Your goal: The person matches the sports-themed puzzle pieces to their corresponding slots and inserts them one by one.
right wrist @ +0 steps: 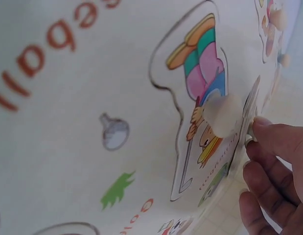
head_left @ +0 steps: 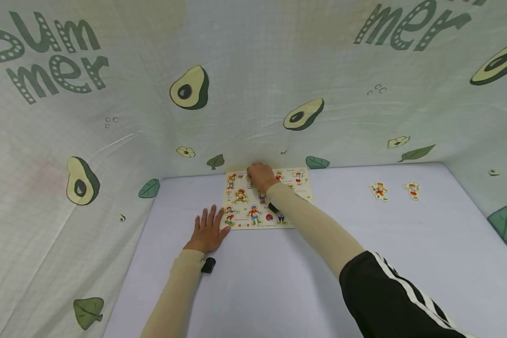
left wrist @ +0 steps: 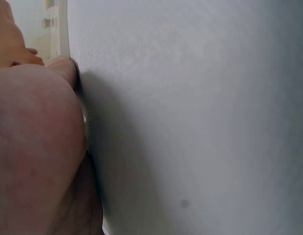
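Observation:
A knobbed puzzle board (head_left: 302, 190) with figures of children playing sports lies against the far edge of the table. Over its upper part, my right hand (head_left: 262, 177) pinches the thin edge of a tilted puzzle piece (right wrist: 249, 107) between thumb and index finger; the picture on that piece is hidden. Beside it in the right wrist view, a golfer piece (right wrist: 202, 83) with a pale round knob sits in its slot. My left hand (head_left: 207, 230) rests flat on the table with fingers spread, its thumb and fingertips at the board's lower-left edge.
Two loose puzzle pieces, a figure with a ball (head_left: 379, 191) and another figure (head_left: 413, 191), lie on the table to the right. A cloth wall (head_left: 245, 56) printed with avocados and leaves rises directly behind the board. White cloth covers the table (head_left: 253, 286).

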The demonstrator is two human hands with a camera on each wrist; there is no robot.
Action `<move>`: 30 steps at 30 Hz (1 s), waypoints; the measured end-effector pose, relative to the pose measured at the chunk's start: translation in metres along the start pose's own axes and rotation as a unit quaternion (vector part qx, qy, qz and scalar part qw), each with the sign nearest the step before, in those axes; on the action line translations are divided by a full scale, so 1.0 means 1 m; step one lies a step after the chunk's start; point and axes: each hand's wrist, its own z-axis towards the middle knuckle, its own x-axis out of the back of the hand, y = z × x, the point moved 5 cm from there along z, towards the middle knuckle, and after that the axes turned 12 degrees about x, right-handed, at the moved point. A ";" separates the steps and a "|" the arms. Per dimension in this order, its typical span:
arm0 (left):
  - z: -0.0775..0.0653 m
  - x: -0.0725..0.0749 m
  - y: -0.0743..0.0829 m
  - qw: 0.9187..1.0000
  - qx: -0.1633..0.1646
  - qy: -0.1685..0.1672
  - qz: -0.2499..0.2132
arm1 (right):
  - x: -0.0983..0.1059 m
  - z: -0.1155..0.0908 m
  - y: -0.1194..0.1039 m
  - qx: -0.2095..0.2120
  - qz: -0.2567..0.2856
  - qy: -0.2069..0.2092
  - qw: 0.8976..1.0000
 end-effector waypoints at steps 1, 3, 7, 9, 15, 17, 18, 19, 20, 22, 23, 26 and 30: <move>0.000 0.000 0.000 1.000 0.000 0.001 0.000 | 0.000 0.000 0.000 0.000 -0.001 -0.003 1.000; 0.000 0.001 0.001 1.000 0.000 -0.001 0.003 | -0.001 0.001 0.000 0.000 -0.003 -0.008 1.000; -0.001 0.001 0.002 1.000 0.000 0.000 0.004 | -0.004 0.002 0.000 0.001 0.000 -0.019 1.000; 0.000 0.000 0.001 1.000 0.001 0.001 0.004 | -0.004 0.003 -0.001 0.002 0.004 -0.022 1.000; 0.000 0.000 0.000 1.000 0.004 -0.005 0.001 | -0.006 0.003 -0.003 0.001 0.006 -0.025 1.000; 0.000 0.000 0.001 1.000 0.003 -0.007 0.000 | -0.006 0.002 -0.002 0.000 0.006 -0.024 1.000; 0.000 -0.001 0.002 1.000 0.004 -0.008 0.002 | -0.005 0.001 -0.002 0.000 0.006 -0.024 1.000; 0.000 -0.001 0.002 1.000 0.003 -0.008 0.001 | -0.005 0.000 -0.001 0.001 0.005 -0.025 1.000; 0.000 -0.002 0.003 1.000 0.003 -0.009 0.000 | -0.004 -0.001 -0.001 0.003 0.003 -0.025 1.000; 0.000 -0.002 0.003 1.000 0.001 -0.010 -0.002 | -0.001 -0.003 0.001 0.007 -0.005 -0.028 1.000; 0.000 -0.002 0.003 1.000 0.001 -0.010 0.000 | 0.001 -0.004 0.002 0.010 -0.010 -0.028 1.000; 0.000 -0.002 0.002 1.000 0.000 -0.012 0.000 | 0.011 -0.009 0.006 0.014 -0.029 -0.031 0.999; -0.001 0.000 0.000 1.000 -0.001 -0.012 -0.002 | 0.025 -0.017 0.013 0.008 -0.040 -0.030 0.999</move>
